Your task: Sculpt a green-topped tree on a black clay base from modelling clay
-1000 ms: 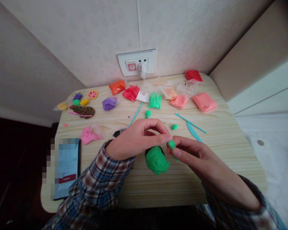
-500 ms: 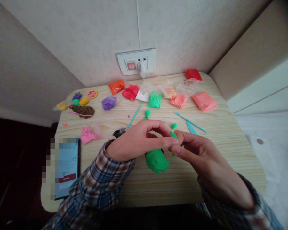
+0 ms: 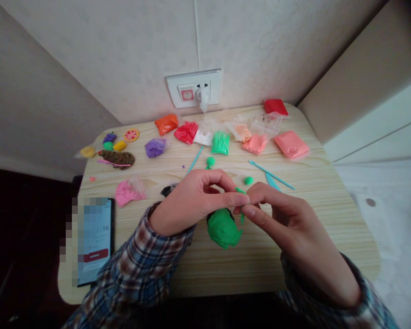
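Note:
Between the fingertips of my left hand and my right hand is a thin piece of green modelling clay, pinched by both and partly covered by the fingers. Just below my left hand a larger green clay lump with a dark band behind it rests on the table; small pointed bits stick out on its right side. Beyond the hands lie a small green clay ball and another green clay piece with a thin tail.
A phone lies at the left edge of the wooden table. Bagged clay, such as the green packet, lines the back. Blue tools lie to the right, a brown clay model to the left. A wall socket holds a plug.
The pinched clay has turned and shifted between my fingertips, from a broader face to a narrow edge. Both hands have stayed close together above the lump.

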Demonstrator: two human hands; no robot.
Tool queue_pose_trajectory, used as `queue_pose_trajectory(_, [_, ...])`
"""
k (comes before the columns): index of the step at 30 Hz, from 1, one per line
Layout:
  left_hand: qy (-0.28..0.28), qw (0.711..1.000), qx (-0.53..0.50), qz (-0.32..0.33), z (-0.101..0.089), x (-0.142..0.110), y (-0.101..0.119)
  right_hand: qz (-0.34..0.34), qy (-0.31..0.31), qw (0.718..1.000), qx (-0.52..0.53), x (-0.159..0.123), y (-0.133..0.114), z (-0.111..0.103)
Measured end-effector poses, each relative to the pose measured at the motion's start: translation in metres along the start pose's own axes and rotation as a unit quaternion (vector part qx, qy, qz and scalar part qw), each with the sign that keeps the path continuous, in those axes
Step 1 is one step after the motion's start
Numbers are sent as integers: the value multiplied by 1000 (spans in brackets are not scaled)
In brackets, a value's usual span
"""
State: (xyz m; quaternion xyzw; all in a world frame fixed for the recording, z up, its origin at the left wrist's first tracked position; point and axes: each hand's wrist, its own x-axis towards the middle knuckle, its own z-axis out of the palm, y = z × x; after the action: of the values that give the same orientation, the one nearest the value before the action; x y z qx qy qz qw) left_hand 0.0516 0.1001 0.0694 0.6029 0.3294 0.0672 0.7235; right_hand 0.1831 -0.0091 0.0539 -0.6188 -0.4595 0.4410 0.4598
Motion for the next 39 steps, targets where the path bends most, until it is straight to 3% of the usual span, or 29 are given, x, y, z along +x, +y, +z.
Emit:
queue_pose_trajectory(9, [30, 999, 15, 34, 3, -2, 2, -11, 33, 999, -16, 0, -5, 2])
queue_pose_trajectory(23, [83, 991, 48, 92, 6, -1, -7, 33, 8, 999, 2, -1, 2, -4])
queue_pose_trajectory(34, [22, 991, 118, 64, -3, -5, -12, 60, -56, 996, -28, -11, -4, -2])
queue_pose_trajectory(39, [-18, 996, 90, 8, -8, -5, -16, 84, -80, 993, -18, -10, -2, 0])
